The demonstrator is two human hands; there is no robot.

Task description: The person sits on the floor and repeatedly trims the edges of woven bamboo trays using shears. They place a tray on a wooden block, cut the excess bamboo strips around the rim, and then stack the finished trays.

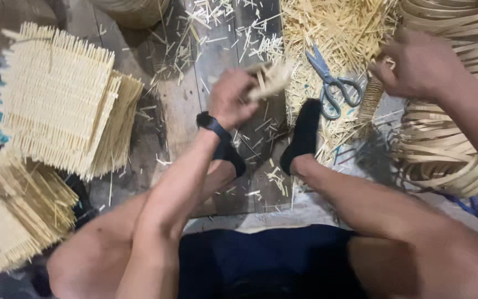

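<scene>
At the lower left of the frame lies a bundle of pale woven mats (12, 216), tied with a thin string. Above it, in the upper left, a stack of square woven mats (62, 99) leans on the dark wooden floor (195, 83), with loose ends of the sticks standing out at the edges. Many short cut pieces of straw (217, 27) are spread on the floor at the upper middle.

In the middle of the frame the left hand (230, 99), with a black watch (211, 123) at the wrist, has its fingers closed around a small bunch of pale sticks (272, 77); the bunch is blurred. Below it, two feet in black socks (305, 133) rest on the floor.

To the right of the bunch, blue-handled scissors (330, 83) lie on a heap of straw pieces (338, 33). At the upper right, the right hand (419, 63) is bent with fingers curled together near a narrow woven roll (369, 99); I cannot tell if it grips anything. At the right edge are coils of flat rattan strips (443, 149).
</scene>
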